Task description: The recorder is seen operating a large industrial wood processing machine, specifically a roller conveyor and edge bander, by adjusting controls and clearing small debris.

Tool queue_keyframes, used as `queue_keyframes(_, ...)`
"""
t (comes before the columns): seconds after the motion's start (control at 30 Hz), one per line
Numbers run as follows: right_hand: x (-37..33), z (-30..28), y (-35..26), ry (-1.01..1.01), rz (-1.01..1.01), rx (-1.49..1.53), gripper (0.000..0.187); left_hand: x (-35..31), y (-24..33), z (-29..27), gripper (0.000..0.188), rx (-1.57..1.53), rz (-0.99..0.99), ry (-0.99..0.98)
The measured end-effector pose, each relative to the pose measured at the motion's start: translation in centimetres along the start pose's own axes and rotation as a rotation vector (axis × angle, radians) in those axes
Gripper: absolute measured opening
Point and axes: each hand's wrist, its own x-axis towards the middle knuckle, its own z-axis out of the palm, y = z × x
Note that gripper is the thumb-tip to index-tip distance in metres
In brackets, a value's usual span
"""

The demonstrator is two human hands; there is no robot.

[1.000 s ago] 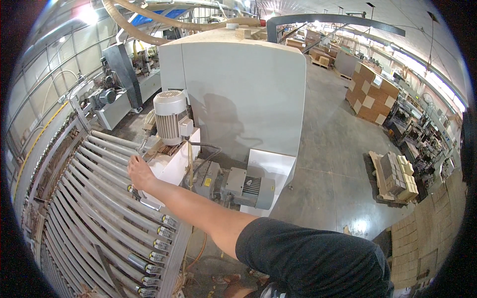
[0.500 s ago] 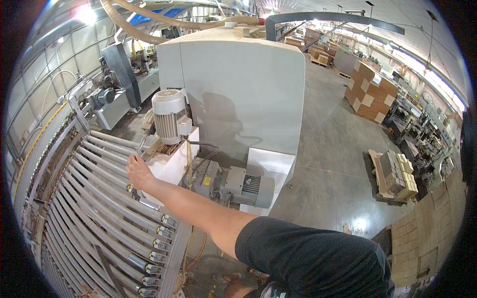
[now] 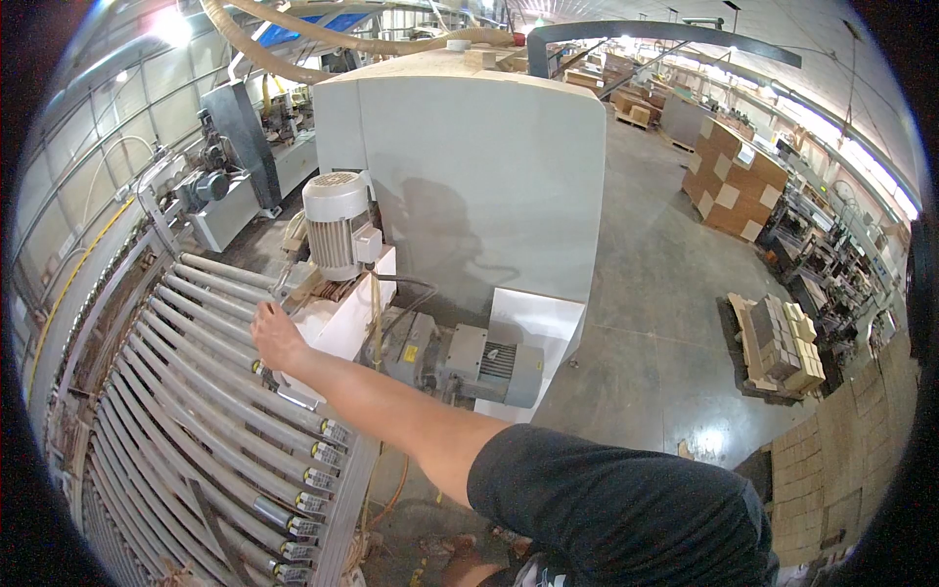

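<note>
Holding the right hand (image 3: 277, 338) curled by the rollers (image 3: 227, 270), grip unclear, left hand unseen, best guarding against pinching!

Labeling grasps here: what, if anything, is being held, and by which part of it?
Can't tell: the right hand is curled at the rollers, and whatever it may grip is hidden. Left hand is out of view.

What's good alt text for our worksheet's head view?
A person's bare right hand, fingers curled, extends over a roller conveyor near an upright motor; a large grey panel stands behind. Whether the hand holds anything is unclear.
</note>
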Motion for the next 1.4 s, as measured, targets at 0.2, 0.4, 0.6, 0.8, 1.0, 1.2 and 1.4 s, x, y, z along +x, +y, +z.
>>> queue_keyframes(0.2, -0.3, -0.9, 0.2, -0.016, -0.030, 0.011, 0.043, -0.4, 0.7, -0.7, 0.056, 0.035, 0.024, 0.011)
queue_keyframes(0.4, -0.5, -1.6, 0.4, -0.063, -0.045, -0.007, 0.039, -0.7, 1.3, -1.3, 0.057, 0.067, 0.051, 0.024)
queue_keyframes(0.6, -0.8, -1.4, 0.5, 0.001, -0.048, -0.029, 0.037, -0.9, 1.5, -1.3, 0.059, 0.099, 0.065, 0.024)
queue_keyframes(0.8, -0.5, -1.6, 0.5, -0.061, -0.043, -0.030, 0.037, -0.8, 1.7, -1.0, 0.060, 0.128, 0.089, 0.030)
queue_keyframes(1.0, -0.6, -2.2, 0.8, -0.100, -0.061, 0.011, 0.038, -1.0, 2.6, -1.7, 0.062, 0.161, 0.128, 0.039)
queue_keyframes(1.2, -0.4, -2.1, 0.2, -0.124, -0.077, 0.033, 0.042, -1.5, 3.9, -3.1, 0.063, 0.217, 0.195, 0.050)
queue_keyframes(1.4, 0.2, -0.2, 0.4, -0.161, -0.038, 0.025, 0.067, -0.9, 4.8, -3.9, 0.064, 0.315, 0.331, 0.075)
